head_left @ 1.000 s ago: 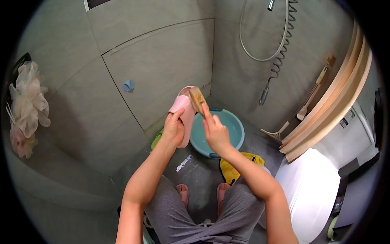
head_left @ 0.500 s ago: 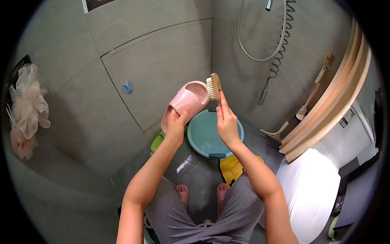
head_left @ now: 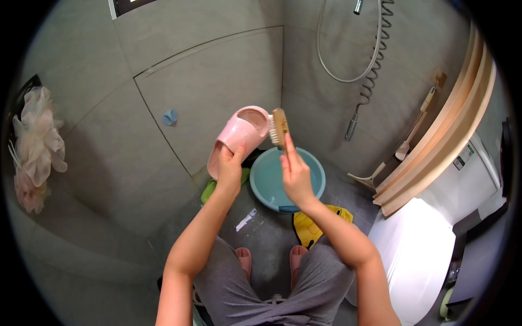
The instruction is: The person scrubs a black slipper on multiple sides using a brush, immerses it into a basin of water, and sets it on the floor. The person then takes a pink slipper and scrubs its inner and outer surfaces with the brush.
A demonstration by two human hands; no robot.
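Note:
A wet-looking pink slipper (head_left: 240,132) is held up in front of me, tilted, with its toe end to the upper right. My left hand (head_left: 230,171) grips it by the strap, the fingers tucked inside. Wrapped round the handle of a wooden scrub brush (head_left: 280,128) is my right hand (head_left: 297,174). The brush's pale bristles touch or nearly touch the slipper's toe edge. Below both hands a blue-green basin (head_left: 264,181) stands on the floor with water in it.
Green slippers (head_left: 208,192) lie left of the basin, and a yellow cloth-like item (head_left: 308,228) lies at its front right. A white toilet (head_left: 416,244) stands at right beside a beige curtain (head_left: 435,157). A shower hose (head_left: 348,80) hangs on the far wall.
The slipper has shifted slightly left and tipped more upright. My right hand and the brush have moved left and a little down, keeping close to the slipper's toe edge.

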